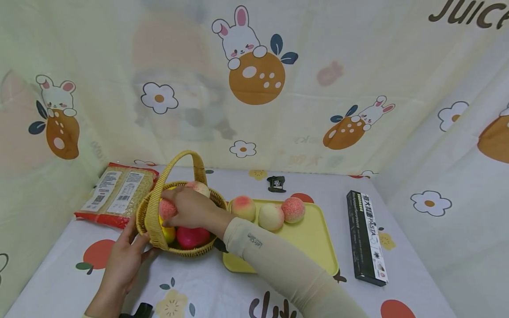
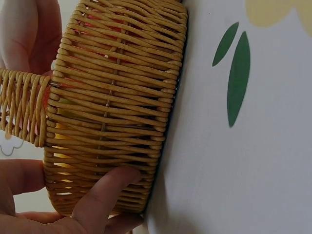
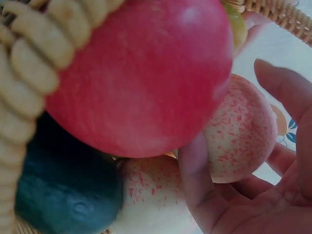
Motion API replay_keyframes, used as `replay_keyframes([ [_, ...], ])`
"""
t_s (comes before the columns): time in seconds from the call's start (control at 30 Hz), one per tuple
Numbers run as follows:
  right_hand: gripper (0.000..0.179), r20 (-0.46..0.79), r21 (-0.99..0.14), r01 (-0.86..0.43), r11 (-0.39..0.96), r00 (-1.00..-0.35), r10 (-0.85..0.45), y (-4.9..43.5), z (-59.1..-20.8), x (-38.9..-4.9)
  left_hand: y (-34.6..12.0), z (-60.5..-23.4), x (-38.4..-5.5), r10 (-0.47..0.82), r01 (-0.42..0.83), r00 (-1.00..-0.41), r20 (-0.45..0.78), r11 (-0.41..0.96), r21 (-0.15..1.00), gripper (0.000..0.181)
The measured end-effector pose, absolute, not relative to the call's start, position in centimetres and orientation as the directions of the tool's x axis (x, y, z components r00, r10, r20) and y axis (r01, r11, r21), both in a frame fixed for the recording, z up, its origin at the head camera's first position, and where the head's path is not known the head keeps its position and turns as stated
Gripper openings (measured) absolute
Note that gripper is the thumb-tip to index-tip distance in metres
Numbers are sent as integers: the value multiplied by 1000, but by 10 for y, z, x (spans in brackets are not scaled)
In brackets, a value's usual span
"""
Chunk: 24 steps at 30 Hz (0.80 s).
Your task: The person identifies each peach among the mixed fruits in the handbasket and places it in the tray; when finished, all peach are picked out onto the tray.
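A woven basket (image 1: 192, 253) with a tall handle stands at left on the table. My left hand (image 1: 125, 260) grips its near left side, thumb on the outer weave (image 2: 105, 122). Inside the basket, my right hand (image 1: 195, 210) holds a red-speckled peach (image 3: 241, 131), its fingers curled round the fruit. Close beside it in the right wrist view are a large pinkish-red fruit (image 3: 146, 78), a dark green fruit (image 3: 68, 180) and another speckled peach (image 3: 153, 200). Something yellow (image 1: 169, 234) shows low in the basket. The right hand covers part of the contents in the head view.
A yellow tray (image 1: 306, 247) right of the basket bears three peaches (image 1: 271, 216) along its far side. Farther right lies a black pasta box (image 1: 366, 238). A red-edged bag of grain (image 1: 119, 190) lies behind the basket, and a small black item (image 1: 276, 184) behind the tray.
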State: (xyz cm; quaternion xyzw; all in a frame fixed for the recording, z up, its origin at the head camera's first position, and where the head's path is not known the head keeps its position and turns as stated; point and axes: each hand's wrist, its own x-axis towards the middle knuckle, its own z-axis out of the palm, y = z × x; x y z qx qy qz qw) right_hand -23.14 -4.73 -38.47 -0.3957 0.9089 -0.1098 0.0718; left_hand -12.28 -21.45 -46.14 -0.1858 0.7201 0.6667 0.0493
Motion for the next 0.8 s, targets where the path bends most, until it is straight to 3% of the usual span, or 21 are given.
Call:
replay_keyframes([
  [0.23,66,-27,-200,-713,672,-682,-731,-48,-385,-230,-215,-461,-122,-200,-330,-928,-315,47,943,78],
  [0.8,61,34,-328,-696,639,-685,-728,-31,-377,-223,-216,-463,-123,-201,-340,-924,-326,41,939,78],
])
